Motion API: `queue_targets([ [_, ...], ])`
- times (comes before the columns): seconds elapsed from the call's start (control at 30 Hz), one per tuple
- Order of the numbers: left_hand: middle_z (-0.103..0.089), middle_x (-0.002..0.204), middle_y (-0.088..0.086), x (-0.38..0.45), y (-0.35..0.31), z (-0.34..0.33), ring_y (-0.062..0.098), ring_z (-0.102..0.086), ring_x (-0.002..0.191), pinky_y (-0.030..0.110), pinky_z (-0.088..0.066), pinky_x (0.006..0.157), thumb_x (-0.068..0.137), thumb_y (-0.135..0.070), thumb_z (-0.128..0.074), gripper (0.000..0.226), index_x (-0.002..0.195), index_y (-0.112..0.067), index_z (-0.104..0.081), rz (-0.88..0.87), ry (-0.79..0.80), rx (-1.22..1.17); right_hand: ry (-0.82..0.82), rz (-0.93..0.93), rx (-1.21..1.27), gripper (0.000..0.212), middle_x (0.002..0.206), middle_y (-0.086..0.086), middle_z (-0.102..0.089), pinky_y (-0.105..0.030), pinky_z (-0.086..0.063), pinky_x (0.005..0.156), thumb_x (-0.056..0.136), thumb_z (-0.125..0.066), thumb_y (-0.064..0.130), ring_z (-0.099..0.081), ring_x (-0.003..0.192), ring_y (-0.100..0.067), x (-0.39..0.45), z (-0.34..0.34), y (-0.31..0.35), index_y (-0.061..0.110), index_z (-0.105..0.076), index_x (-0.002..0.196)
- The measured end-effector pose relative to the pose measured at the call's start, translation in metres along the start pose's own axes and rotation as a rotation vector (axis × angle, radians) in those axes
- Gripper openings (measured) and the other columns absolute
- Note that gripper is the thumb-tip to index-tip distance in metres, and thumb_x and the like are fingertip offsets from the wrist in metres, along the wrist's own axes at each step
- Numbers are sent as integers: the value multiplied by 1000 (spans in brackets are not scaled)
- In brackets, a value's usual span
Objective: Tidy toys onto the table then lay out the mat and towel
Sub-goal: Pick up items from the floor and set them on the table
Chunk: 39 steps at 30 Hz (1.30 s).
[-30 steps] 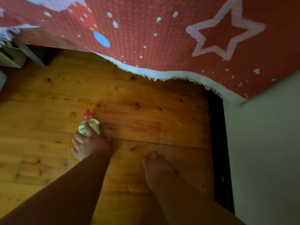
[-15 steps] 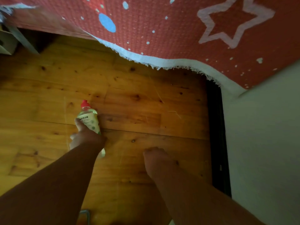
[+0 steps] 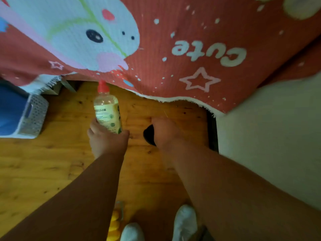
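A clear plastic bottle with a red cap and yellow label stands upright above the wooden floor, the left grip wrapped around its base. The right grip closes on a small black object. A red cartoon-printed mat hangs behind.

cloth: red, white stars, dots, "Cute", pale cartoon animal, white fringe | bottle: clear yellowish, red cap, yellow-green label | floor: knotty orange-brown wood | basket: white lattice | socks: white
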<state>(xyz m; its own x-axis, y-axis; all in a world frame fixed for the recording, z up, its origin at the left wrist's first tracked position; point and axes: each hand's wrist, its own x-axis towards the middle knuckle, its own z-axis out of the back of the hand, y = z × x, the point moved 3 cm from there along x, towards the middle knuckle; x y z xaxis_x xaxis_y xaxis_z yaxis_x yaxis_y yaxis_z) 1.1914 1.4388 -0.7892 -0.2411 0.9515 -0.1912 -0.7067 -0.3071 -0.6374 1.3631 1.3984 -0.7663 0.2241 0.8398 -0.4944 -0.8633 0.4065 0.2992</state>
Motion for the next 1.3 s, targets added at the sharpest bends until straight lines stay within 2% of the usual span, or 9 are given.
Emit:
queue_targets([
  [0.1,-47,127,14,-17,-71,84,33,-48,114,41,-43,92,63,-30,-75,87,138,-8,-37,-57,32,4,-122,111,43,34,119,-14,-58,-36,-44,82,79,-61,-1,-55,108,-31,-59,94,44,7,-56,112],
  [0.2,-48,127,13,-40,-148,188,28,-46,114,31,-36,86,63,-26,-77,88,139,-9,-37,-124,30,-44,-256,166,170,31,111,-13,-59,-34,-41,78,79,-60,-3,-54,103,-30,-132,195,85,5,-58,108],
  [0.37,-51,115,10,-76,-246,316,27,-52,102,36,-45,80,60,-23,-78,81,131,-10,-41,-177,68,-144,-479,37,369,13,90,5,-51,-14,-32,61,89,-58,10,-51,81,-15,-235,311,112,20,-53,96],
  [0.43,-50,111,8,-90,-284,361,26,-53,98,38,-45,75,60,-23,-80,79,128,-12,-40,-230,119,-158,-529,-7,384,15,96,2,-57,-13,-36,65,90,-59,10,-57,88,-18,-266,358,118,16,-57,103],
  [0.53,-53,113,7,-103,-329,412,27,-57,98,46,-53,80,58,-20,-82,81,128,-16,-42,-254,252,-195,-544,-90,361,27,112,-8,-64,-31,-46,86,90,-59,10,-60,105,-26,-298,417,124,8,-60,116],
  [0.63,-57,108,3,-114,-395,459,23,-60,94,45,-56,77,52,-20,-80,83,125,-22,-42,-384,309,-233,-633,-82,407,28,112,-9,-65,-28,-45,86,90,-60,11,-61,104,-25,-330,487,124,9,-60,118],
  [0.8,-62,94,-9,-103,-438,454,7,-62,78,22,-46,53,58,-15,-85,73,112,-31,-40,-399,385,-306,-652,-61,335,31,118,-9,-60,-35,-46,93,91,-55,9,-58,108,-26,-319,524,105,11,-59,122],
  [1.13,-60,95,-10,-66,-555,344,4,-61,81,22,-46,58,61,-15,-86,71,113,-31,-39,-401,496,-384,-506,-118,120,32,116,-10,-60,-33,-47,83,87,-54,2,-59,104,-28,-200,603,11,14,-59,116],
  [1.3,-67,91,-6,-42,-584,301,15,-66,83,41,-56,74,51,-23,-79,60,102,-31,-49,-412,533,-320,-363,-142,19,42,127,-9,-57,-38,-46,96,85,-62,3,-56,117,-28,-149,617,-10,14,-56,125],
])
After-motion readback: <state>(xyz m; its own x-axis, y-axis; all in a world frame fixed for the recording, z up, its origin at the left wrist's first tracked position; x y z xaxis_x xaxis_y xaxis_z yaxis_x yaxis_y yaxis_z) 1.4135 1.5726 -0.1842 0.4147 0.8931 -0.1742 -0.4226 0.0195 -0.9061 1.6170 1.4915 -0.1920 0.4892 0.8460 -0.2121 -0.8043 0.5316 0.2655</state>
